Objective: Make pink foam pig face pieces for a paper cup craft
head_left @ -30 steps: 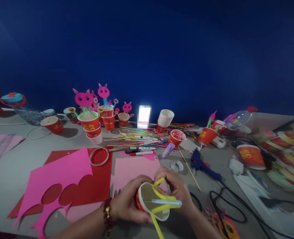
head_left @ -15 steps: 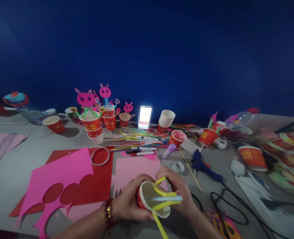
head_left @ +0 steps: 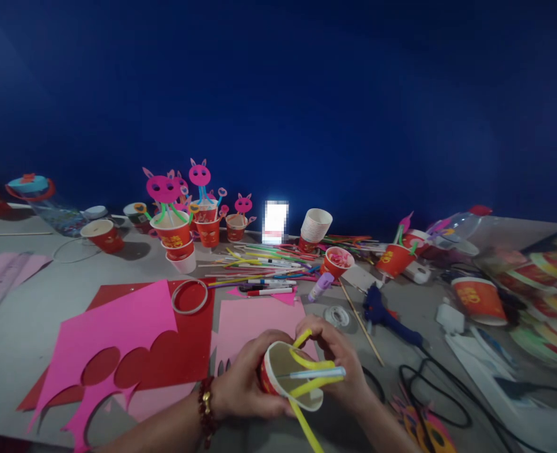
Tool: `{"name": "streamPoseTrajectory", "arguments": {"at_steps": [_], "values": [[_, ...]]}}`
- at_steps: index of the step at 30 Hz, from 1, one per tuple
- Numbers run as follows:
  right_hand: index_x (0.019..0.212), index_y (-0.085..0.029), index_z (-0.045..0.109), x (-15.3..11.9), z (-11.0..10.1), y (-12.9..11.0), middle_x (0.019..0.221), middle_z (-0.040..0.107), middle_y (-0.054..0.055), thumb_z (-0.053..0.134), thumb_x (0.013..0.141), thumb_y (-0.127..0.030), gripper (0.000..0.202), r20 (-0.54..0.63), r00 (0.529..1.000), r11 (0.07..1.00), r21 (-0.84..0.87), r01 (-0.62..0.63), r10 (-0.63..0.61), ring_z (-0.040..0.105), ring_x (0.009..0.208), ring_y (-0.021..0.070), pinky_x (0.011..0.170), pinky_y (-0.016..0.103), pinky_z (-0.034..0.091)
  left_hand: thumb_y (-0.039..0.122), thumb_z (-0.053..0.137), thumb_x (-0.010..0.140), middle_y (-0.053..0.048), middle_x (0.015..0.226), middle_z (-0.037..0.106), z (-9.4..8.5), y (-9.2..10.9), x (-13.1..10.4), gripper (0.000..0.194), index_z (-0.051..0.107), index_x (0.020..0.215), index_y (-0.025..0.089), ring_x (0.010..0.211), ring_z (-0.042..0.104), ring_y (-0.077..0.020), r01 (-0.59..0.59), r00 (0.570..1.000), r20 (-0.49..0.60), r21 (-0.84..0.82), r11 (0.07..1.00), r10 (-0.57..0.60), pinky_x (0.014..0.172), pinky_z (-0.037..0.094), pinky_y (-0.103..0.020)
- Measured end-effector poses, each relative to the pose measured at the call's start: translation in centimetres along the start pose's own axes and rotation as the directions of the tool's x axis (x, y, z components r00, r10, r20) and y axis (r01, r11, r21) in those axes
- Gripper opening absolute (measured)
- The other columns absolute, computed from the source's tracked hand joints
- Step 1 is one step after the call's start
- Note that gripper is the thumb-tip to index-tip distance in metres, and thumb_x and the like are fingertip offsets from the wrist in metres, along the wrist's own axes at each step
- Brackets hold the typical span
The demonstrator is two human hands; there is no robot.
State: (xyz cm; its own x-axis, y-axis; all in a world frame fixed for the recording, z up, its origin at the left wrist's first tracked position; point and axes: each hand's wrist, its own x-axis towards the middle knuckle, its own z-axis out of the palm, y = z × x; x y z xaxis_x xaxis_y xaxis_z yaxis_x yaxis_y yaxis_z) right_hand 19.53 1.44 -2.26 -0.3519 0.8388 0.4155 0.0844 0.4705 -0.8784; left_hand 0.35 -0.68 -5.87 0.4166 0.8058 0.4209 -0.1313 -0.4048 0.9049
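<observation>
My left hand (head_left: 247,380) is closed around a red paper cup (head_left: 267,376), which tilts with its white mouth toward me and to the right. Inside the cup stands a pale stick (head_left: 323,373) with yellow pipe cleaners (head_left: 318,382) beside it. One yellow end pokes out on the cup's far side and another hangs down over the near rim. Curled at the far right side of the cup, my right hand (head_left: 337,352) has its fingers on the upper yellow pipe cleaner; its thumb is largely hidden.
Pink sheet (head_left: 112,333) with round cut-outs lies on red sheet (head_left: 184,358) at left. Finished cups with pink faces (head_left: 172,236) stand behind. Pipe cleaners and markers (head_left: 269,270) fill the middle. Glue stick (head_left: 320,286), tape roll (head_left: 337,316) and blue glue gun (head_left: 386,318) lie right.
My right fingers and the upper yellow pipe cleaner have shifted slightly, its outer end now standing a little higher. The cup and my left hand look almost unmoved.
</observation>
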Motion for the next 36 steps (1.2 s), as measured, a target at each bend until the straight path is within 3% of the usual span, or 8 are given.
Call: {"name": "streamPoseTrajectory", "arguments": {"at_steps": [4,7,10,15,20,24,29,36], "values": [[0.093,-0.024,0.061,-0.1,-0.1,-0.1,0.086,0.061,0.003,0.067,0.088,-0.024,0.008,-0.004,1.000,0.999,0.044,-0.001,0.001,0.060,0.077,0.0182,0.070,0.029,0.051,0.065,0.077,0.070,-0.012,0.109,0.064,0.0,0.0,-0.2,0.069,0.057,0.118,0.018,0.096,0.064,-0.0243,0.008,1.000,-0.020,-0.001,1.000,-0.008,0.084,0.053,-0.034],[0.100,-0.023,0.062,-0.1,-0.4,-0.7,0.089,0.062,0.005,0.062,0.091,-0.026,0.009,-0.061,0.995,0.995,0.059,0.077,-0.073,0.061,0.081,0.0207,0.071,0.032,0.052,0.063,0.079,0.069,-0.011,0.109,0.063,-0.3,0.0,-0.1,0.070,0.057,0.119,0.019,0.094,0.064,-0.0242,0.014,0.998,-0.063,0.003,1.000,-0.014,0.083,0.054,-0.034],[0.095,-0.023,0.063,-0.1,-0.7,-1.4,0.083,0.064,0.006,0.057,0.090,-0.021,0.008,-0.081,0.975,0.978,-0.045,0.206,-0.209,0.062,0.080,0.0233,0.071,0.036,0.051,0.061,0.079,0.070,-0.010,0.110,0.063,-0.6,0.2,0.2,0.069,0.055,0.120,0.020,0.095,0.064,-0.0246,-0.013,0.990,-0.140,0.044,0.999,0.019,0.083,0.054,-0.034],[0.099,-0.025,0.066,0.1,-0.8,-2.4,0.087,0.070,0.006,0.063,0.078,-0.019,0.022,0.055,0.918,0.876,-0.282,0.391,-0.392,0.065,0.085,0.0279,0.081,0.045,0.050,0.054,0.078,0.076,-0.008,0.111,0.062,-0.9,0.4,0.5,0.063,0.052,0.124,0.023,0.093,0.064,-0.0211,-0.028,0.975,-0.218,0.073,0.997,0.043,0.081,0.054,-0.030],[0.109,-0.026,0.064,0.1,-0.5,-2.7,0.095,0.074,0.005,0.063,0.076,-0.019,0.033,0.160,0.906,0.859,-0.288,0.423,-0.393,0.068,0.088,0.0270,0.092,0.048,0.048,0.053,0.078,0.075,-0.010,0.111,0.063,-0.9,0.1,0.3,0.064,0.051,0.124,0.021,0.094,0.065,-0.0230,-0.014,0.978,-0.202,0.140,0.990,0.042,0.082,0.055,-0.033],[0.104,-0.027,0.065,-0.1,0.0,-2.5,0.091,0.075,0.004,0.065,0.074,-0.015,0.032,0.125,0.927,0.895,-0.246,0.373,-0.353,0.069,0.092,0.0283,0.094,0.048,0.050,0.051,0.077,0.077,-0.009,0.113,0.062,-0.9,0.0,0.3,0.062,0.051,0.125,0.022,0.096,0.065,-0.0231,-0.052,0.975,-0.208,0.145,0.988,0.081,0.082,0.055,-0.033],[0.102,-0.028,0.066,-0.4,0.5,-2.2,0.090,0.077,0.002,0.067,0.076,-0.014,0.029,0.052,0.950,0.936,-0.165,0.311,-0.307,0.071,0.080,0.0259,0.099,0.051,0.050,0.050,0.078,0.076,-0.009,0.113,0.063,-0.8,0.1,0.3,0.061,0.052,0.125,0.024,0.096,0.065,-0.0237,-0.063,0.974,-0.209,0.120,0.991,0.087,0.084,0.054,-0.033],[0.100,-0.028,0.068,-0.2,0.5,-2.7,0.089,0.079,0.003,0.065,0.079,-0.013,0.026,0.081,0.944,0.929,-0.171,0.329,-0.320,0.074,0.079,0.0258,0.104,0.052,0.048,0.055,0.078,0.075,-0.010,0.111,0.063,-0.7,-0.3,0.2,0.066,0.053,0.126,0.022,0.093,0.065,-0.0237,-0.083,0.972,-0.208,0.128,0.988,0.109,0.080,0.055,-0.033]]}}
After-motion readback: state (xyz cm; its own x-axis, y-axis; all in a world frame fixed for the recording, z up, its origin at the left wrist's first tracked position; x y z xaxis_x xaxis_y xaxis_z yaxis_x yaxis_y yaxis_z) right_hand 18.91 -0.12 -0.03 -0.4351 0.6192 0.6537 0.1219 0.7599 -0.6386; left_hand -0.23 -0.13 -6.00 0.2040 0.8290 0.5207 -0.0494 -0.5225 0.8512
